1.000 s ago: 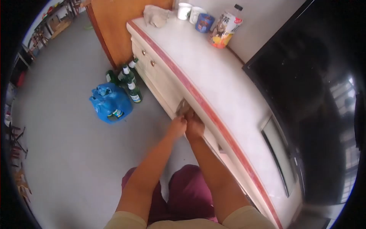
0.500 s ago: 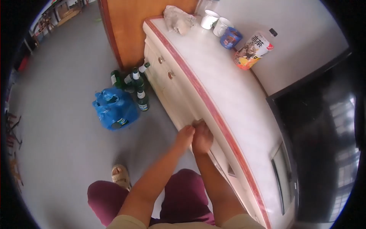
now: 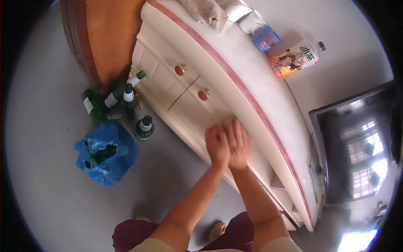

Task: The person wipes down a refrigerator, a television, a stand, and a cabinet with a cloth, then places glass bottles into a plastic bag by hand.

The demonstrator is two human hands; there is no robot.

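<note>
In front of the cream cabinet (image 3: 184,113), my two hands are side by side and touching. My left hand (image 3: 217,146) is closed, its fingers curled; whatever may be inside them is hidden. Against it lies my right hand (image 3: 238,143), slightly blurred, its fingers stretched out and close together. No object shows between the two hands. Beyond them, two round drawer knobs (image 3: 204,94) stick out from the cabinet front.
Several green bottles (image 3: 145,128) stand and lean on the floor left of the cabinet, beside a blue plastic bag (image 3: 108,168) with bottles inside. The white countertop (image 3: 252,67) carries a cloth (image 3: 205,12), cups (image 3: 265,38), a drink bottle (image 3: 294,61) and a television (image 3: 357,143).
My view has shifted toward the cabinet, so the bag and bottles sit further left. My hands stay together; the right hand's fingers now show more stretched out.
</note>
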